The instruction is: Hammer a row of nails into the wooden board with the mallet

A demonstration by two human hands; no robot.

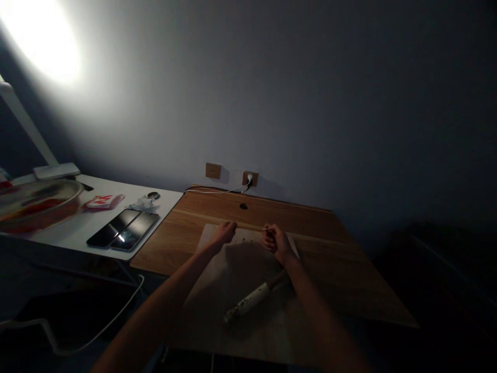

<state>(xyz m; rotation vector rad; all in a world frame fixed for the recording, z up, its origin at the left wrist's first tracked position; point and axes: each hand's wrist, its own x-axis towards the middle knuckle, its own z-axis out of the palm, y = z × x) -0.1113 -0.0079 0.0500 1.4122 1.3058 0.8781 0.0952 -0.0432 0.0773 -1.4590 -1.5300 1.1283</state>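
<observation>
My left hand (225, 233) is closed above the far left part of a pale board (217, 290) on the wooden table. Whatever its fingers pinch is too dark and small to make out. Across from it, my right hand (275, 241) is also closed, palm side turned left. A tiny pale sliver shows at its fingertips, of a kind I cannot tell. The two hands are apart. Below them, a stick-like thing (252, 300) with a white, dark-speckled length and a brown end lies slantwise on the board, partly behind my right forearm. Small dark specks dot the board's far edge.
To the left, a white table (116, 185) holds two dark phones (123, 229), a red-and-white packet (103, 202), crumpled clear plastic (143, 203), a large bowl (70, 192) and a lit lamp (29, 122). White cables (217, 192) run to a wall socket (250, 178) behind the wooden table (322, 228).
</observation>
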